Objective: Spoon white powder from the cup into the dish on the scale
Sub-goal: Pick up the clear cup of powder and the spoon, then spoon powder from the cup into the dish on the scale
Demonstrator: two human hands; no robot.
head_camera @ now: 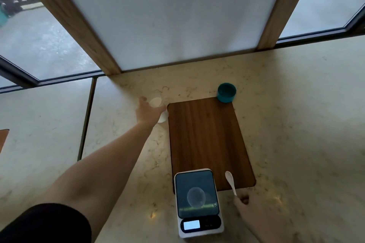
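A clear cup (158, 107) of white powder stands on the marble counter just left of the wooden board's far corner. My left hand (147, 111) is stretched out and wrapped around it. Close to me, a white digital scale (197, 202) with a dark platform carries a small clear glass dish (196, 196). My right hand (254, 215) holds the handle end of a white spoon (230, 182) to the right of the scale; the spoon's bowl points away from me over the board's near corner and looks empty.
A dark wooden board (207, 140) lies in the middle of the counter. A teal round container (226, 92) stands at its far right corner. A frosted panel (167, 16) in a wooden frame and windows rise behind the counter.
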